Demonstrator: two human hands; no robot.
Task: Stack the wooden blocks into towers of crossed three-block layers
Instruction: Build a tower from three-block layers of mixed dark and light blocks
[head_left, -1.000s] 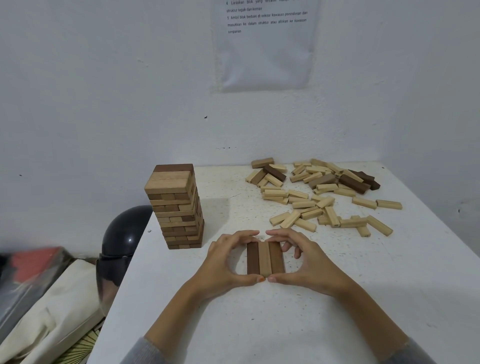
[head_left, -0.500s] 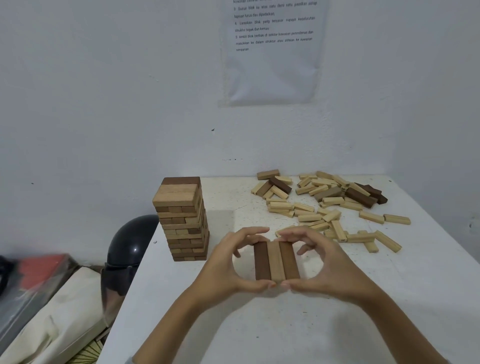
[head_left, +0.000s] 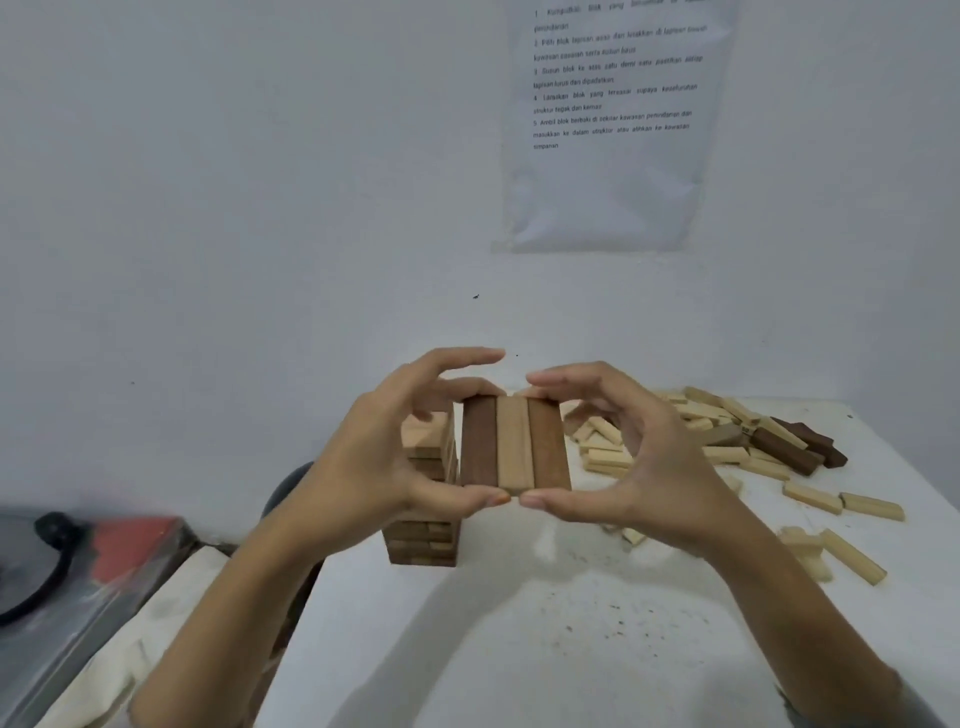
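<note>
Three blocks side by side form a flat layer (head_left: 512, 447): dark, light, dark. The layer hangs in the air above the white table (head_left: 519, 649). My left hand (head_left: 384, 467) pinches its left part, thumb at the near end and fingers at the far end. My right hand (head_left: 639, 467) pinches its right part the same way. Behind the left hand stands the wooden tower (head_left: 426, 499) near the table's left edge, partly hidden by the hand and the held layer.
Several loose light and dark blocks (head_left: 737, 447) lie scattered over the table's right and far side. A printed sheet (head_left: 613, 124) hangs on the wall. Left of the table sit a dark round object (head_left: 291, 488) and bags (head_left: 104, 582).
Both hands have lifted the three-block layer off the table and carried it up and left, towards the tower. The camera has tilted upward.
</note>
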